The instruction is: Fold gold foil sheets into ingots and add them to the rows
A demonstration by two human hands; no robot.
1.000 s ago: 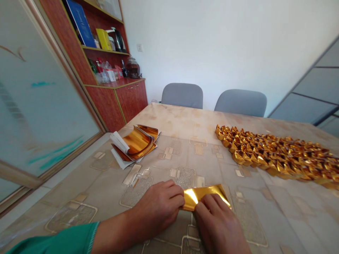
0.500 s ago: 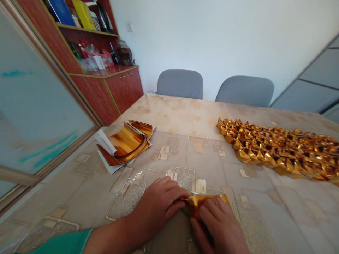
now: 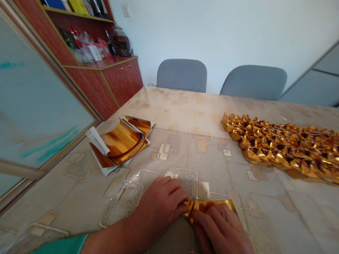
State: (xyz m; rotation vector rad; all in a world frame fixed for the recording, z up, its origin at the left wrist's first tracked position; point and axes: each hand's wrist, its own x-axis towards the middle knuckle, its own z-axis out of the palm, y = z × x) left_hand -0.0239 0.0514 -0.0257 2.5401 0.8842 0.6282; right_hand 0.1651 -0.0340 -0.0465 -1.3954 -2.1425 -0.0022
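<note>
A partly folded sheet of gold foil paper (image 3: 215, 203) is held low over the near part of the table. My left hand (image 3: 165, 201) pinches its left end, fingers closed. Bent over the sheet's front side, my right hand (image 3: 221, 225) grips it between thumb and fingers and hides much of it. To the left lies a stack of gold foil paper sheets (image 3: 122, 139), curled and white on the back. Rows of folded gold foil pieces (image 3: 280, 144) stand packed together on the right.
A patterned cloth covers the table (image 3: 169, 116). Two grey chairs (image 3: 181, 76) stand on its far side against the wall. A red-brown cabinet (image 3: 123, 77) with bottles and a jar is at the back left, beside a sliding glass door (image 3: 39, 106).
The view has tilted down slightly. My hands stay on the gold foil sheet; a crease now shows near its left end, and the right hand's fingers have shifted along it.
</note>
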